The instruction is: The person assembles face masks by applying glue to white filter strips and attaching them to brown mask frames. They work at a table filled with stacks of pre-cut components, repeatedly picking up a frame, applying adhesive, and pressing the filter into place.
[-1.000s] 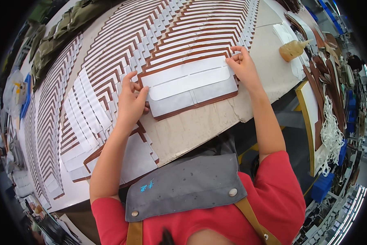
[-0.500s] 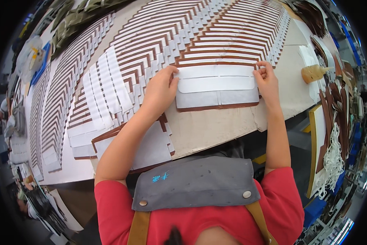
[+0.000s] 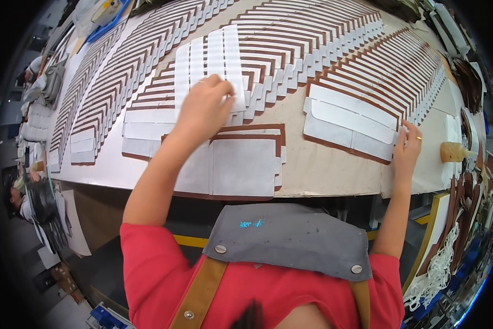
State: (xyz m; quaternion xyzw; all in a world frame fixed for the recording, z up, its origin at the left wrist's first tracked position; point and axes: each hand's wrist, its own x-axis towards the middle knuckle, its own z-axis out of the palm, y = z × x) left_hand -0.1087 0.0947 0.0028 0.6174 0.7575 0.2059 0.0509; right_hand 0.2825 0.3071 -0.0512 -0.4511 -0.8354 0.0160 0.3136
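My left hand (image 3: 205, 107) is over a fan of overlapping white strips (image 3: 207, 55), its fingers bent down onto them. Whatever its fingertips pinch is hidden behind the hand. At the right, my right hand (image 3: 408, 149) rests by the right end of a brown-edged, white-lined panel (image 3: 342, 137), with partly bent fingers apart at its edge. Across that panel lies a white strip with rounded corners (image 3: 350, 116). Close to my left forearm, at the table's front edge, lie more brown-edged panels (image 3: 241, 167), overlapping each other.
Long rows of overlapping brown-edged panels (image 3: 312, 33) cover much of the table (image 3: 334, 178). A bottle of yellowish liquid (image 3: 456, 152) lies at the right. Beyond it hang brown strips and a tangle of white cord (image 3: 435, 274). A blue tray (image 3: 108, 24) stands far left.
My left hand has left the panel's left end and moved left onto the fanned white strips. My right hand stays by the panel's right end. The view has turned left.
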